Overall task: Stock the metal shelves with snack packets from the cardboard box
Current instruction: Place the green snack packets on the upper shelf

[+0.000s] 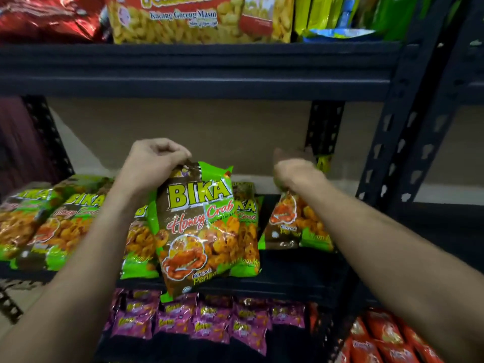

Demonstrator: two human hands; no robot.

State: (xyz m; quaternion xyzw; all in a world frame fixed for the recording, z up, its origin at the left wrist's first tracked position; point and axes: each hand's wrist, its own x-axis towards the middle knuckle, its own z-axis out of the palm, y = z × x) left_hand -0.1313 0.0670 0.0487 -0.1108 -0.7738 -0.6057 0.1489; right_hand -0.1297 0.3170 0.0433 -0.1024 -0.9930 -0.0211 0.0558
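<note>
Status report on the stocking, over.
Left grip holds a Bika packet by its top. Right grip holds second packet on the shelf. Shelf bare beside it.

The dark metal shelf (301, 271) is carrying green Bika packets (60, 226) across its left and middle; purple packets (209, 320) are lying on the level below.

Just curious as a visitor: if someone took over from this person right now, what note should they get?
Left hand grips the front Bika packet by its top, upright at the middle shelf edge.
Right hand holds the right Bika packet by its top.
Done: other Bika packets lie at the shelf's left.
Left: settle both; cardboard box not in view, remaining stock unknown.
</note>
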